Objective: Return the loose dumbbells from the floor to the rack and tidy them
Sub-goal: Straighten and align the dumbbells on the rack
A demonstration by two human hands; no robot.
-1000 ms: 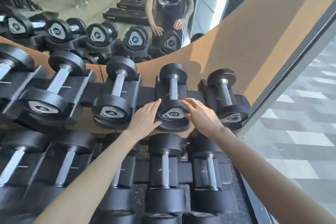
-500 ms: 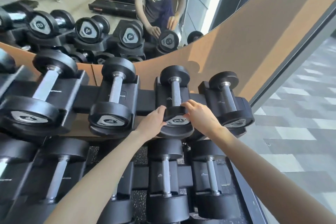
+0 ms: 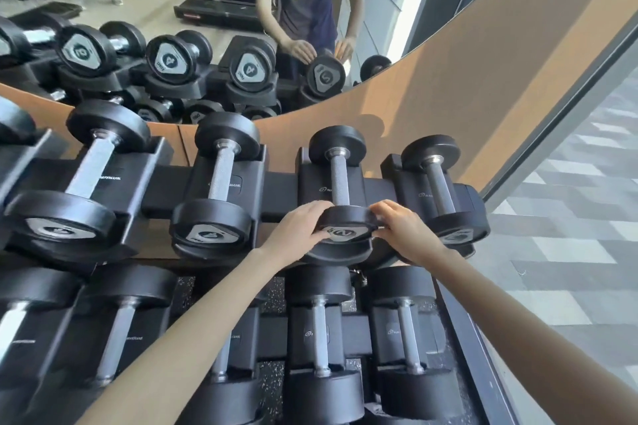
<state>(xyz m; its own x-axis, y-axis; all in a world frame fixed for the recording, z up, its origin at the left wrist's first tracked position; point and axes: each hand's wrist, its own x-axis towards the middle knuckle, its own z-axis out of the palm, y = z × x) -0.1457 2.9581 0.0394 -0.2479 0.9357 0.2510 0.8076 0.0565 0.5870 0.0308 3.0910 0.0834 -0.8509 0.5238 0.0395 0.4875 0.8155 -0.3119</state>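
A small black dumbbell (image 3: 340,179) with a steel handle lies in its cradle on the upper tier of the black rack (image 3: 279,190), second from the right end. My left hand (image 3: 298,233) grips the left side of its near head, and my right hand (image 3: 404,231) grips the right side of the same head. A grey label on that head shows between my hands. Beside it lie a smaller dumbbell (image 3: 436,183) to the right and a larger dumbbell (image 3: 221,176) to the left, each in its own cradle.
The lower tier holds more dumbbells (image 3: 319,335) under my forearms. A round mirror (image 3: 193,28) behind the rack reflects the rack, a person and treadmills. Grey patterned floor (image 3: 569,269) lies to the right of the rack, past a dark window frame.
Both hands moved from hovering near the dumbbell's near head to closing on its two sides. The camera shifted closer and slightly left.
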